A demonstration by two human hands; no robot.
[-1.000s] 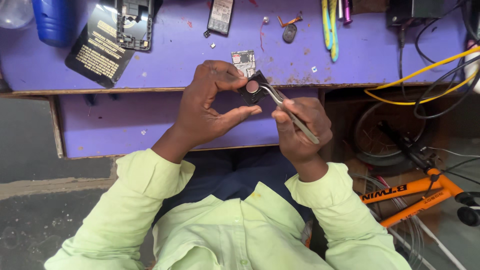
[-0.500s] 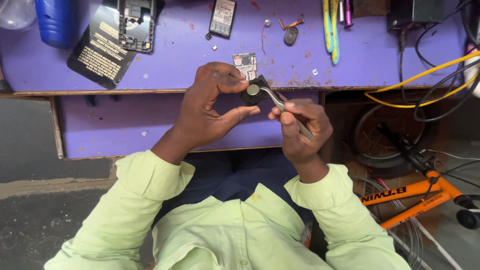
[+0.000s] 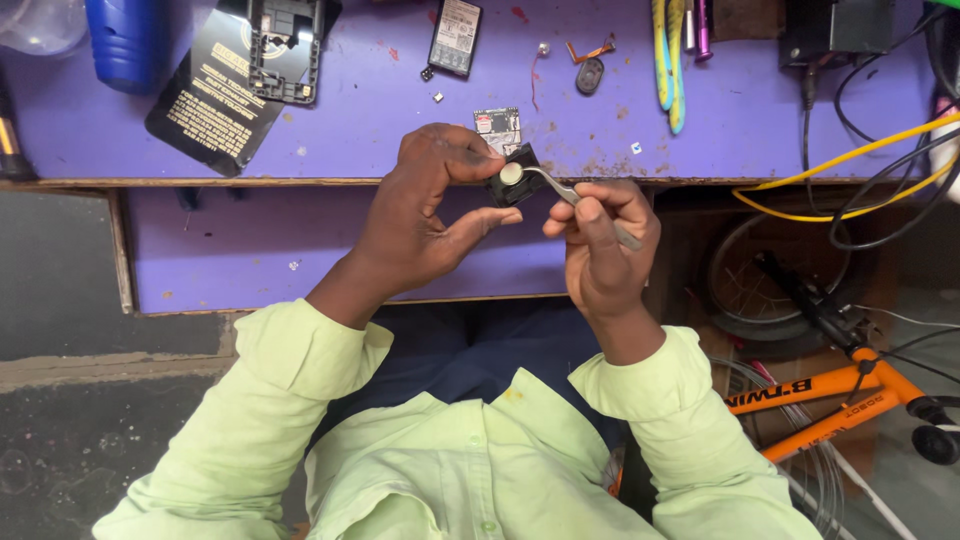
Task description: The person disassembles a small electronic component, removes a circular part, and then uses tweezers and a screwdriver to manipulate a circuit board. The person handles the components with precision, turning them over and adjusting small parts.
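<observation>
Pinching a small black part (image 3: 515,181) between thumb and fingertips, the left hand (image 3: 425,225) holds it up just in front of the near edge of the purple bench (image 3: 350,120), above the lap. The right hand (image 3: 603,250) is closed narrowly around a pair of metal tweezers (image 3: 575,195), whose tips grip a small pale round disc (image 3: 511,173) resting on the face of the black part.

Compared with a second ago, the disc has shifted left and now sits squarely over the black part rather than off its right side, and the right hand has risen and turned so the tweezers lie flatter. This suggests the disc is being seated on the part, not just carried toward it.

The long axis of the tweezers runs from lower right to upper left, tips pointing left and slightly far, toward the left hand. The black part is tilted, its flat face turned up toward the camera.

Farther off on the bench lie a small circuit board (image 3: 497,123), a phone frame (image 3: 285,50) on a black card, a battery (image 3: 456,36) and yellow-green tools (image 3: 671,60). An orange bicycle (image 3: 830,400) stands at the right.
</observation>
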